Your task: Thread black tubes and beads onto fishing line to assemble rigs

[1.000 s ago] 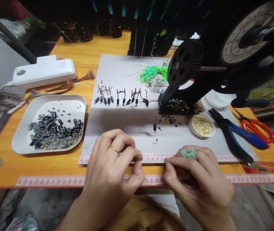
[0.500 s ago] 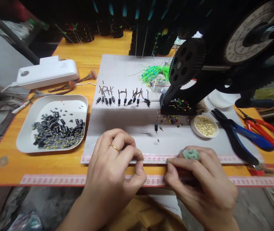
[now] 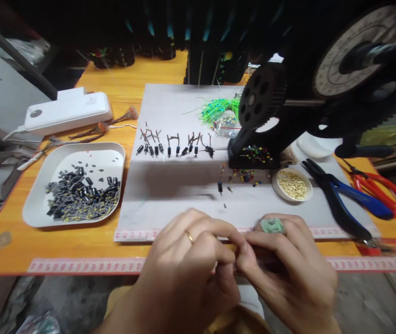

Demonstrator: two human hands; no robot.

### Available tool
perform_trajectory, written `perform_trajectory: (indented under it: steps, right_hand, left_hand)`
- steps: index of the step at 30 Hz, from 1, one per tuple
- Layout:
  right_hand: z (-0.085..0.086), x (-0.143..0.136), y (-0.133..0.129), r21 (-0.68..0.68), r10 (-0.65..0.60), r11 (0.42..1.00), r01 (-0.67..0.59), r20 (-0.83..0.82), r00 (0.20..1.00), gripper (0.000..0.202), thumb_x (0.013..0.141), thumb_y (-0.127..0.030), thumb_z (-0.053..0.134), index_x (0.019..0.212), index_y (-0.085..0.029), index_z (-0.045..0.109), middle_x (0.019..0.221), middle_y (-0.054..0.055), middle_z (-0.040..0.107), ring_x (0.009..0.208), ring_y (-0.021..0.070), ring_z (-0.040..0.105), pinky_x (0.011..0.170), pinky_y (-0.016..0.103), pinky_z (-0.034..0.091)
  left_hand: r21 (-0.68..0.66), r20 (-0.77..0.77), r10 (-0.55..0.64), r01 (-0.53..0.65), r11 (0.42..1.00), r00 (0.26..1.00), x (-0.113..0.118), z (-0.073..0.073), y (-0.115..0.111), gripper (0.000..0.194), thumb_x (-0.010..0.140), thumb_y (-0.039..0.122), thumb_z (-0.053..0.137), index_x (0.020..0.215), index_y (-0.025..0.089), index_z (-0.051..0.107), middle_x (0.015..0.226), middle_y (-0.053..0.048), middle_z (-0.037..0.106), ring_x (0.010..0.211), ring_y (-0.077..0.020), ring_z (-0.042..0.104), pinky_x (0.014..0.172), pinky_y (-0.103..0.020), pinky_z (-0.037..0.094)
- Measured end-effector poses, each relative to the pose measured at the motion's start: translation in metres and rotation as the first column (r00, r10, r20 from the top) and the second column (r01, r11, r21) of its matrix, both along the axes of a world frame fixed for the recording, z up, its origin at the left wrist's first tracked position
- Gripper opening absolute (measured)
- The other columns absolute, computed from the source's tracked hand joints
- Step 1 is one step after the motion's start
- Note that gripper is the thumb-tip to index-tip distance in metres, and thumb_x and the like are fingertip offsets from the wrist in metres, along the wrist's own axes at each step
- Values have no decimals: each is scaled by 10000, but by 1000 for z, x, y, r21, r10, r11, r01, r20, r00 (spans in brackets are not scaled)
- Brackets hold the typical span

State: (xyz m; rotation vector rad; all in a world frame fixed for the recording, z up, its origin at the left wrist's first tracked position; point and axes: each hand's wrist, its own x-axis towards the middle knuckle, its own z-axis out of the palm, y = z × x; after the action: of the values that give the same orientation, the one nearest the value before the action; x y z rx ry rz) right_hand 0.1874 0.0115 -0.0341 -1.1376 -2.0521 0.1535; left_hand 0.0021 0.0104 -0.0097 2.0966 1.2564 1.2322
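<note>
My left hand, with a ring on one finger, is curled closed at the board's front edge. Its fingertips meet those of my right hand; whatever they pinch is hidden or too small to tell. My right thumb and forefinger press together, and a rough green lump sits tucked among the right fingers. Beyond the hands, on the white board, lies a small black cylinder with a thin stem. Several similar black cylinders stand in a row farther back.
At left is a white tray of small grey and black pieces. A black machine rises at right, near a bowl of gold bits, blue-handled pliers and red-handled scissors. Green strands lie behind.
My left hand has moved right until its fingertips meet the right hand's; before, a gap lay between them. My right hand has hardly moved, and the view has shifted slightly.
</note>
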Motion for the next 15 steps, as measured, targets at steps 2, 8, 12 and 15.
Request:
perform_trajectory:
  steps: [2, 8, 12, 15]
  right_hand:
    - [1, 0, -1, -20, -8, 1000, 8, -11, 1000, 162, 842, -11, 645, 895, -161, 612, 747, 23, 552, 756, 170, 497, 659, 312, 432]
    - [0, -2, -2, -36, -51, 998, 51, -20, 998, 158, 857, -26, 632, 878, -179, 597, 740, 16, 542, 783, 181, 508, 699, 330, 454]
    - [-2, -2, -3, -49, -61, 997, 60, -23, 998, 141, 871, -49, 627, 894, -186, 601, 754, 17, 548, 792, 186, 514, 707, 336, 462]
    - [-3, -1, -3, -46, -68, 997, 67, -25, 997, 135, 867, -53, 628, 888, -184, 600, 754, 18, 556, 786, 186, 516, 705, 335, 460]
  left_hand:
    - [-63, 76, -96, 101, 993, 992, 5, -1, 1, 275, 821, -21, 501, 861, 248, 458, 829, 40, 748, 723, -90, 694, 671, -190, 570]
    - [-23, -231, -54, 50, 999, 971, 6, -2, 5, 180, 927, 71, 452, 864, 239, 442, 657, 31, 633, 576, -138, 649, 544, -231, 537]
    - [23, -335, -11, 20, 1000, 942, 7, -1, 4, 188, 905, 47, 444, 870, 231, 449, 660, 21, 616, 577, -152, 634, 543, -241, 525]
    - [25, -358, -4, 15, 1000, 934, 7, -2, 3, 217, 874, 17, 441, 856, 233, 446, 650, 26, 604, 556, -150, 616, 532, -245, 513]
